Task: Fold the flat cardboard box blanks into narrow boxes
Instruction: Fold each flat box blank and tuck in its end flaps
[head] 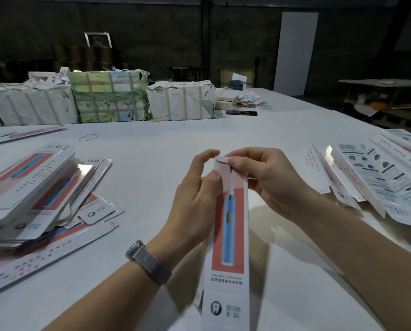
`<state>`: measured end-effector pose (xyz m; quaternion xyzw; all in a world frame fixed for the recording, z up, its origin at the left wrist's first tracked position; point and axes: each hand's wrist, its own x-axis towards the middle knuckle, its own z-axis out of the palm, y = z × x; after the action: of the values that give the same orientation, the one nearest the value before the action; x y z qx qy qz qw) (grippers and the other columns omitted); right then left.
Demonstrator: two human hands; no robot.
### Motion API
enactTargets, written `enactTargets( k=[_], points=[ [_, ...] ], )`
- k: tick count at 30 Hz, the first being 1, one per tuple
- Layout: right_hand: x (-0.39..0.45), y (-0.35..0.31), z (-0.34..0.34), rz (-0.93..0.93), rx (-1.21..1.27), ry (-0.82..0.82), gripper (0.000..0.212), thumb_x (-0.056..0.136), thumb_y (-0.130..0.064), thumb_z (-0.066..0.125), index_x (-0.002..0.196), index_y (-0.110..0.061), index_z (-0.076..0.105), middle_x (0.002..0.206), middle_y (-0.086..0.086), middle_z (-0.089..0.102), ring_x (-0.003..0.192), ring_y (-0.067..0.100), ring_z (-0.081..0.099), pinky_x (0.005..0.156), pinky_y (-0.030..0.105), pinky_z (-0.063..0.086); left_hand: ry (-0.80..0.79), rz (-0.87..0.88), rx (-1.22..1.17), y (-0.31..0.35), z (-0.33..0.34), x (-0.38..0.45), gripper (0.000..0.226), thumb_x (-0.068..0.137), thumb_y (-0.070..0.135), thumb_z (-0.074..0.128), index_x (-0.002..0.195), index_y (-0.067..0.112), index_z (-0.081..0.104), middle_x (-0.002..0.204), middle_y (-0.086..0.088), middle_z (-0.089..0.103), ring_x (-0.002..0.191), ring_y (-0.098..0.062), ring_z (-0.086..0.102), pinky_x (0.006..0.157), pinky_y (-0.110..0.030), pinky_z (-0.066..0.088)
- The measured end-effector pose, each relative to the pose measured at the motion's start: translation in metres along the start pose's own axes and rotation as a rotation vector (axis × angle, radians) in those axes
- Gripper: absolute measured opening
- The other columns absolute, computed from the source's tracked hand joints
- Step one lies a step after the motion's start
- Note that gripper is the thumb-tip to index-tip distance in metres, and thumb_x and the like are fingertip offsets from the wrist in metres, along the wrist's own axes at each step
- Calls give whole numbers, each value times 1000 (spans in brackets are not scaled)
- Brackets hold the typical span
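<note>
Box in hand: a narrow box (228, 225) printed with a blue toothbrush on a red panel, held above the tabletop (152, 144) between both forearms
Long axis: runs straight away from the person, near end low at the bottom edge of the view, far end raised to the fingertips
Working end: the far end, where a small rounded end flap (221, 159) stands just beyond the red panel
Left hand (197, 194): fingers curled round the left edge of the box near the top, thumb lying against the panel edge, index finger hooked over beside the flap
Right hand (269, 185): fingers bent, thumb and index finger pinching at the flap from the right side
Nearer hand: both meet at the same end; the right has the flap itself, the left steadies the body
Which way the flap must go: my judgement is down and toward the person, into the open mouth of the box, along that same long axis
Step in hand: closing the far end, by the look of it; the near end's state cannot be told
Flat blanks: a loose stack of flat blanks (32, 187) lies well to the left, more printed blanks (379, 177) lie to the right, both apart from the hands
</note>
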<state>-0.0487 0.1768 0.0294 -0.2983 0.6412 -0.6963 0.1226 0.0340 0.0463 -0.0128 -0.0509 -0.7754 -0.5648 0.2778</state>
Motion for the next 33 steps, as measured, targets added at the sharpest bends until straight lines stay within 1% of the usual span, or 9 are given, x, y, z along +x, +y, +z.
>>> enactTargets(
  k=[4,9,15,19,25,28,29,31,33],
  points=[
    [1,1,-1,-60,-56,77,15,91,-6,65,77,-6,72,69,5,69,61,15,64,57,23,54,-15,-11,10,2,1,1,31,95,48,34,125,53,40,88,25,70,77,-5,73,61,-13,53],
    [2,3,0,-79,-108,107,24,92,-5,63,68,-7,67,60,1,64,55,13,60,54,24,53,-9,-12,19,1,2,0,33,94,47,36,125,54,44,89,24,71,77,-8,74,60,-14,54],
    [1,-1,-2,-69,-73,112,26,94,-9,62,68,-6,65,63,8,64,56,18,61,54,27,54,-1,2,36,3,4,1,36,94,47,38,129,56,42,92,29,70,79,-8,74,60,-16,55],
    [1,-3,-1,-63,-78,126,28,95,-9,60,67,-3,61,60,7,62,54,16,59,52,26,52,0,19,73,4,3,0,36,94,46,38,128,58,41,89,36,68,79,-5,73,59,-13,54],
    [0,-5,-3,-18,-37,54,23,95,-9,59,74,-2,63,67,8,62,58,15,61,54,24,53,17,14,68,5,1,1,34,94,44,38,124,57,45,90,30,69,77,-7,73,59,-15,55],
    [-1,-7,-5,-2,20,-4,24,96,-13,57,76,-8,69,69,4,68,64,14,65,56,23,54,25,13,46,7,0,1,30,94,42,39,121,55,46,88,27,69,75,-9,73,58,-16,55],
    [-1,-7,-5,-6,34,-17,24,96,-17,58,77,-11,72,72,4,69,66,15,67,58,24,55,30,16,39,8,-1,2,30,94,41,39,120,54,46,87,26,70,75,-9,73,57,-17,55],
    [-3,-7,-3,-20,40,-25,24,89,-31,59,81,-16,75,78,3,72,72,16,69,61,25,56,36,16,20,9,-2,3,29,93,42,40,119,52,46,86,27,69,75,-8,73,57,-16,54],
    [-4,-6,-1,-33,59,-22,25,82,-37,59,86,-18,74,80,1,72,76,17,70,61,25,55,40,9,4,10,-4,3,28,92,42,40,119,51,47,86,28,69,74,-7,73,56,-15,54]
  ],
)
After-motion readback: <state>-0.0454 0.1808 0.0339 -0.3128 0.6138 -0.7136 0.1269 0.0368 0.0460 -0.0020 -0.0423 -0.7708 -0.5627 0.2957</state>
